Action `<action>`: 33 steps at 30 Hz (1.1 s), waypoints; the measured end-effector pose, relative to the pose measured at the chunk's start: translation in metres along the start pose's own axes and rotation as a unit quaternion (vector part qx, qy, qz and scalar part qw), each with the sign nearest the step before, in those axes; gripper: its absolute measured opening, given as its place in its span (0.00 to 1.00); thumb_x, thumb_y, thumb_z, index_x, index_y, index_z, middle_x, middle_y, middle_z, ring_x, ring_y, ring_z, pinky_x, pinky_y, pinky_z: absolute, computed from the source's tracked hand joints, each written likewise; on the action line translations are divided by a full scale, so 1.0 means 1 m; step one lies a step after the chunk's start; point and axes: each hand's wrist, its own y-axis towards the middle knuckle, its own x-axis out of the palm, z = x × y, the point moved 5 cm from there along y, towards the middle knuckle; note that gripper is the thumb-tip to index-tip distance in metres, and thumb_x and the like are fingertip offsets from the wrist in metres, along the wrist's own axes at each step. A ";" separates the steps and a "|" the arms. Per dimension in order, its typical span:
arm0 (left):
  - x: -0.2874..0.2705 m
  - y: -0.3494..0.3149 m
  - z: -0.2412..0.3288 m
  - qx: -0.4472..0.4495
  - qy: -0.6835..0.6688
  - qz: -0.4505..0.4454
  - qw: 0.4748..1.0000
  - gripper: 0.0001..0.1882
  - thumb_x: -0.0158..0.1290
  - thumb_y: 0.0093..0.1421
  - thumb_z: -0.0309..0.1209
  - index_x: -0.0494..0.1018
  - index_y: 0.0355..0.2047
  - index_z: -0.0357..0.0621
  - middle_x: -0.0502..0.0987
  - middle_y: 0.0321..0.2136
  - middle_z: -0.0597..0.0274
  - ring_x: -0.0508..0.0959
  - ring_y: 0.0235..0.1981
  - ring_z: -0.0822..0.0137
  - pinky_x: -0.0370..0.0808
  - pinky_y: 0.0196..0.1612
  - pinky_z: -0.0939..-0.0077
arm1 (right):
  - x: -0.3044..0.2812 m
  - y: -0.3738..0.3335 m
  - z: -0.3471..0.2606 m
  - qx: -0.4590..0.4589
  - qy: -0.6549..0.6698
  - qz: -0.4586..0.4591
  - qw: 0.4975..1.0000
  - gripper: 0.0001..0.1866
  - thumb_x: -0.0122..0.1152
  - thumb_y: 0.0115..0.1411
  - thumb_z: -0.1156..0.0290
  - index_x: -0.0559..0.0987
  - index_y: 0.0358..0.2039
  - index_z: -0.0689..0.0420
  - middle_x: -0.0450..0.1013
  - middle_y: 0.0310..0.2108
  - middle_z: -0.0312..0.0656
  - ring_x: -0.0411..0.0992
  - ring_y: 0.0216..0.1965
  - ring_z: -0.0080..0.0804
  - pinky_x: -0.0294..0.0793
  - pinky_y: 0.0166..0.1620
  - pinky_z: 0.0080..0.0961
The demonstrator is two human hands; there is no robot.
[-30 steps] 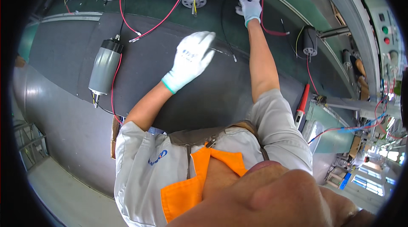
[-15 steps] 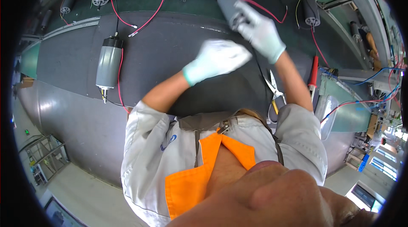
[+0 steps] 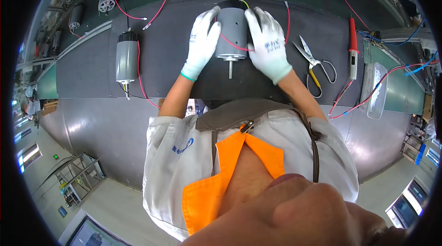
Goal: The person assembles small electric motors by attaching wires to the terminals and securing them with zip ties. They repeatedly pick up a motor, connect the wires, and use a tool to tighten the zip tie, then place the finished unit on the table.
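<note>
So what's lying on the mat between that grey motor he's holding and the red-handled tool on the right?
In the head view, a pair of scissors lies on the dark mat between the grey motor and the red-handled tool, beside the right hand.

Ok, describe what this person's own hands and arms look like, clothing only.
Both the left hand and the right hand wear white knit gloves with small dark printed marks on the back. The left glove has a teal band at the cuff. The forearms are bare; short, light grey sleeves end near the elbows.
</note>
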 end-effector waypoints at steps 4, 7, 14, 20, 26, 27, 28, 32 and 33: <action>-0.017 0.001 -0.011 -0.007 0.065 -0.025 0.998 0.23 0.49 0.70 0.42 0.73 0.56 0.36 0.79 0.45 0.47 0.81 0.45 0.52 0.77 0.49 0.62 | 0.041 0.026 0.035 0.148 -0.061 -0.150 0.976 0.43 0.64 0.54 0.76 0.60 0.70 0.57 0.79 0.43 0.52 0.78 0.46 0.46 0.77 0.51 0.43; -0.037 0.000 -0.023 -0.402 -0.230 -0.186 0.867 0.37 0.47 0.69 0.61 0.71 0.58 0.37 0.80 0.37 0.55 0.81 0.32 0.68 0.78 0.36 0.74 | 0.011 0.047 0.029 0.312 0.366 -0.188 0.856 0.32 0.61 0.55 0.75 0.72 0.63 0.59 0.80 0.40 0.53 0.81 0.39 0.43 0.81 0.45 0.37; -0.037 0.051 0.003 -0.529 -0.163 -0.465 0.691 0.46 0.43 0.60 0.76 0.78 0.46 0.41 0.79 0.34 0.59 0.77 0.23 0.71 0.74 0.24 0.74 | 0.050 0.021 -0.182 -0.332 0.215 -0.127 0.910 0.09 0.59 0.52 0.68 0.74 0.29 0.60 0.73 0.20 0.46 0.76 0.22 0.41 0.72 0.20 0.40; -0.045 0.059 -0.038 -0.347 0.072 -0.325 0.877 0.39 0.40 0.66 0.70 0.72 0.24 0.43 0.64 0.14 0.69 0.62 0.12 0.76 0.57 0.17 0.74 | -0.010 -0.003 -0.107 -0.231 0.379 -0.328 0.834 0.25 0.55 0.68 0.63 0.69 0.65 0.48 0.79 0.47 0.44 0.78 0.45 0.48 0.78 0.48 0.41; -0.040 0.043 -0.057 -0.222 0.179 -0.163 0.944 0.35 0.41 0.74 0.56 0.72 0.26 0.32 0.64 0.15 0.56 0.64 0.20 0.63 0.63 0.26 0.59 | -0.237 -0.128 0.166 0.274 0.251 0.189 0.909 0.17 0.54 0.70 0.66 0.82 0.48 0.67 0.81 0.44 0.49 0.81 0.41 0.34 0.79 0.46 0.30; -0.035 0.044 -0.051 -0.217 0.198 -0.151 0.944 0.35 0.41 0.74 0.55 0.73 0.27 0.31 0.64 0.15 0.55 0.64 0.20 0.62 0.63 0.27 0.58 | -0.264 -0.159 0.191 0.349 0.232 0.335 0.844 0.13 0.57 0.68 0.71 0.84 0.43 0.66 0.83 0.42 0.44 0.80 0.38 0.25 0.80 0.44 0.22; -0.028 0.047 -0.047 -0.207 0.169 -0.163 0.950 0.35 0.41 0.74 0.55 0.73 0.27 0.31 0.65 0.16 0.55 0.64 0.20 0.62 0.64 0.27 0.59 | -0.280 -0.211 0.243 0.435 0.159 0.409 0.787 0.13 0.57 0.68 0.70 0.84 0.43 0.65 0.83 0.39 0.42 0.80 0.35 0.23 0.79 0.41 0.19; -0.007 0.052 -0.034 -0.210 0.110 -0.204 0.950 0.32 0.43 0.73 0.53 0.74 0.29 0.32 0.66 0.17 0.57 0.65 0.21 0.65 0.65 0.28 0.63 | -0.277 -0.273 0.362 0.566 -0.093 0.163 0.802 0.17 0.62 0.62 0.60 0.85 0.49 0.51 0.83 0.38 0.49 0.82 0.36 0.36 0.79 0.45 0.30; -0.002 0.054 -0.030 -0.219 0.093 -0.225 0.945 0.32 0.44 0.73 0.53 0.74 0.29 0.32 0.66 0.17 0.58 0.65 0.21 0.66 0.66 0.28 0.64 | -0.267 -0.259 0.366 0.488 -0.220 0.085 0.840 0.20 0.61 0.61 0.56 0.83 0.51 0.48 0.81 0.41 0.52 0.81 0.42 0.47 0.77 0.49 0.36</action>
